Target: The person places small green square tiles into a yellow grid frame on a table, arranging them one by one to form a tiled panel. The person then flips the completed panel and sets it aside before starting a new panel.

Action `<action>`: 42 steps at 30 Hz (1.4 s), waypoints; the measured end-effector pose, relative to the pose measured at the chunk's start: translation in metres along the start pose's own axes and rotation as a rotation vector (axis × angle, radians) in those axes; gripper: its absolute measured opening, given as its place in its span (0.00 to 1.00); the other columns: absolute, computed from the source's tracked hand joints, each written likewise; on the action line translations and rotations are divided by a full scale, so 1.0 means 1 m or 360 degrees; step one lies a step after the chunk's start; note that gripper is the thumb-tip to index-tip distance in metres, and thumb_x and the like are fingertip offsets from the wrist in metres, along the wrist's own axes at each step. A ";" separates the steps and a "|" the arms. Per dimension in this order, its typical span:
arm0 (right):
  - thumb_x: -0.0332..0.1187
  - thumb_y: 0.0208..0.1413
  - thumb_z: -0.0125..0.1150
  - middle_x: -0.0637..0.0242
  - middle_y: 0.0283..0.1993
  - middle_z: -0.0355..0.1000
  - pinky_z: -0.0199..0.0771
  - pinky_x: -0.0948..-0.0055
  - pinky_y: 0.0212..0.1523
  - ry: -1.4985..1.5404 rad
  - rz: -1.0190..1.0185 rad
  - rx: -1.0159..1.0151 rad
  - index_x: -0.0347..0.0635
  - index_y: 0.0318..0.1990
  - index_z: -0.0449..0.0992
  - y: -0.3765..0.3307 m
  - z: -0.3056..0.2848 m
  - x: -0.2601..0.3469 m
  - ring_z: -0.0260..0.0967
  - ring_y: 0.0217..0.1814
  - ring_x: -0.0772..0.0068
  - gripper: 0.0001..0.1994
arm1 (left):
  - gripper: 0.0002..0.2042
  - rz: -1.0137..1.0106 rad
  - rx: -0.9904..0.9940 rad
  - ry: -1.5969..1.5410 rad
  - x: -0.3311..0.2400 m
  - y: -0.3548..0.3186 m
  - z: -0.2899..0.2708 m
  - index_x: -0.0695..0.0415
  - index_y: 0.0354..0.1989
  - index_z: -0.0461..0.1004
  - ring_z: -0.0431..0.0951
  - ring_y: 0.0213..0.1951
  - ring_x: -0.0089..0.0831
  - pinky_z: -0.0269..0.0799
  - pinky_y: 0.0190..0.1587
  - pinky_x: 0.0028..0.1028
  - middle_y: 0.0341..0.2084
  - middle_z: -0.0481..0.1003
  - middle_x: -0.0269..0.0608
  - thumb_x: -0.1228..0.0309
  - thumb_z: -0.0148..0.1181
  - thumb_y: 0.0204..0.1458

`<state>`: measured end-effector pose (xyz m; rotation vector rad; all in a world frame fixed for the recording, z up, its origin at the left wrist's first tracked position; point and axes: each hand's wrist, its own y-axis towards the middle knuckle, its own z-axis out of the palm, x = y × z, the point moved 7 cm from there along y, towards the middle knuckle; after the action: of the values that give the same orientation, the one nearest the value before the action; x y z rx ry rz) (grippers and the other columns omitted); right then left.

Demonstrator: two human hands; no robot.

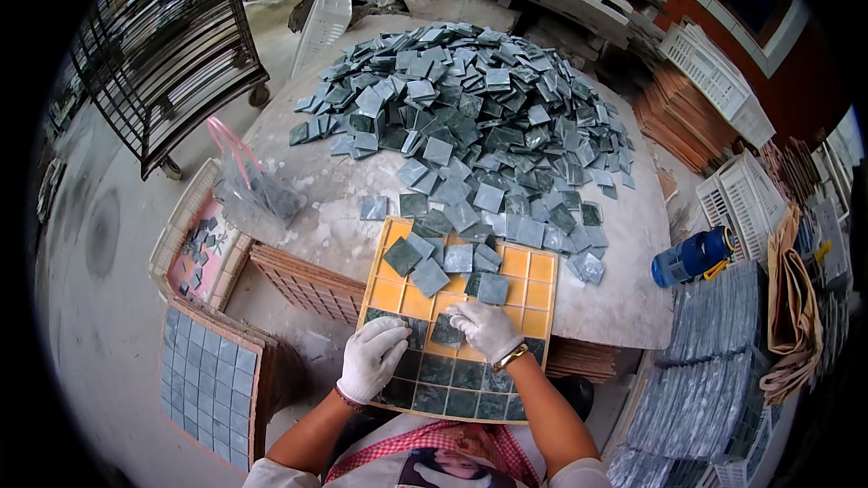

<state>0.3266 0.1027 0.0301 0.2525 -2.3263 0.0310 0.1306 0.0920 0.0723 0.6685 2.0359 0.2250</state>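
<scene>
In front of me a yellow grid tray [390, 251] rests at the near edge of a stone-dusted table [624, 312]. Dark green square tiles [436, 370] fill its nearer rows. Several loose tiles [429, 276] lie scattered over its farther cells. My right hand [488, 332], in a white glove, pinches a dark marbled tile [445, 333] over the tray's middle. My left hand [373, 358], also gloved, has its fingers closed at a tile [417, 332] in the left part of the same row; the fingertips partly cover that tile.
A large heap of grey-green tiles [470, 95] covers the table's far part. Left are a clear bag [262, 194], a crate [172, 239], a stack topped by a tiled panel [206, 381] and a wheeled rack [167, 54]. Right are a blue bottle [689, 258] and stacked tile sheets [687, 398].
</scene>
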 end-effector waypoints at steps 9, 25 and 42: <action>0.37 0.50 0.60 0.64 0.39 0.69 0.73 0.65 0.39 -0.0398 0.0159 0.0078 0.44 0.43 0.75 -0.023 0.023 0.017 0.71 0.40 0.61 0.13 | 0.10 0.0052 0.0102 0.0039 -0.001 0.001 0.016 0.60 0.35 0.75 0.76 0.39 0.43 0.72 0.43 0.35 0.35 0.75 0.46 0.76 0.62 0.42; 0.40 0.53 0.59 0.57 0.43 0.73 0.74 0.60 0.37 -0.0289 0.0287 -0.0449 0.41 0.52 0.69 -0.017 -0.066 -0.045 0.73 0.37 0.52 0.21 | 0.26 -0.0133 0.0227 0.0857 0.025 0.079 0.062 0.57 0.46 0.69 0.68 0.46 0.42 0.68 0.45 0.38 0.46 0.66 0.39 0.63 0.68 0.37; 0.34 0.55 0.54 0.61 0.40 0.69 0.73 0.62 0.41 -0.0436 0.0050 0.0001 0.49 0.48 0.74 -0.067 -0.044 -0.052 0.71 0.39 0.56 0.13 | 0.29 0.0541 0.0872 0.0428 -0.037 0.015 0.109 0.57 0.52 0.67 0.71 0.49 0.44 0.69 0.49 0.38 0.47 0.70 0.46 0.60 0.66 0.40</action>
<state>0.4056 0.0501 0.0196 0.2325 -2.6027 0.0132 0.2424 0.0730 0.0483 1.3914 2.2458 -0.0601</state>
